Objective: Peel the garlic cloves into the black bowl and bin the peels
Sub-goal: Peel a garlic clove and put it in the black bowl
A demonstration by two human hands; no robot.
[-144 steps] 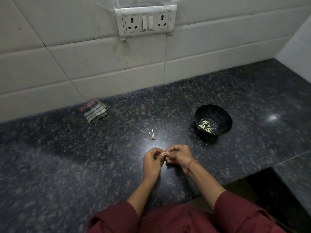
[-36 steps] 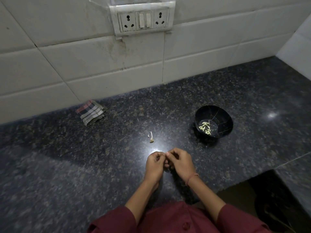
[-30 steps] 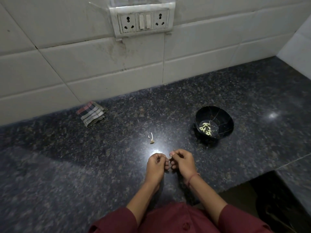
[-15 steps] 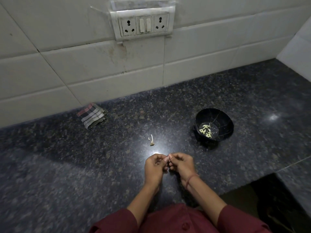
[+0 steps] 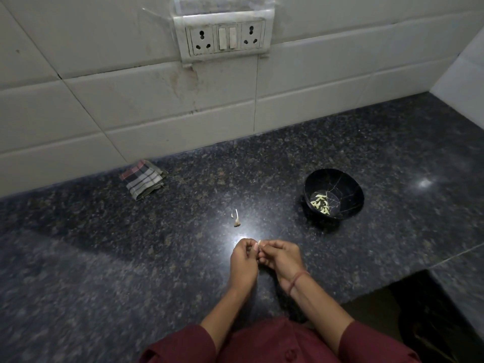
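The left grip [image 5: 243, 263] and the right grip [image 5: 281, 260], both bare hands, meet knuckle to knuckle low over the dark speckled granite surface [image 5: 104, 258]. Their fingers are curled inward, and the fingertips of both pinch one small pale garlic clove [image 5: 259, 242] between them. The clove sits at the far edge of the two grips, where the left thumb and the right fingertips come together. It is too small to tell how much skin is on it. A thin thread band [image 5: 297, 279] circles the wrist behind the right grip, and maroon sleeves [image 5: 180, 347] cover both forearms nearer the body.

Just ahead of the left grip, a few scraps of garlic peel [image 5: 236, 218] lie loose on the surface, apart from both hands. Ahead and to the right of the right grip stands the black bowl [image 5: 351, 184], upright. It holds a small heap of peeled cloves [image 5: 320, 203] at its bottom, and fine pale lines run across its inner wall.

Well ahead and to the left of the left grip, a folded checked cloth [image 5: 144, 178] rests against the foot of the white tiled wall [image 5: 78, 113]. High on that wall, straight ahead of the grips, is a switch-and-socket panel [image 5: 226, 39]. To the right of the right grip, and nearer the body, the surface steps back around a dark opening [image 5: 432, 323].
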